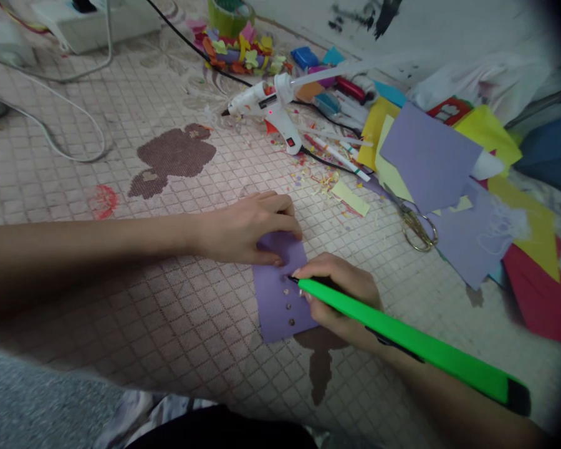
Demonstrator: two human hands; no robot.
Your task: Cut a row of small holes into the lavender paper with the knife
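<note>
My left hand rests on the top of a purple paper strip, its fingertips pressing the paper against the tiled-pattern mat. My right hand grips a bright green utility knife. The knife's dark tip touches the strip near a column of small round holes. The tip lies between my two hands, and the upper part of the strip is hidden under my left hand.
A white hot glue gun lies beyond my hands among paper scraps. To the right are gold scissors and overlapping coloured paper sheets. A green tape roll, a white power strip and loose cables lie at the far edge.
</note>
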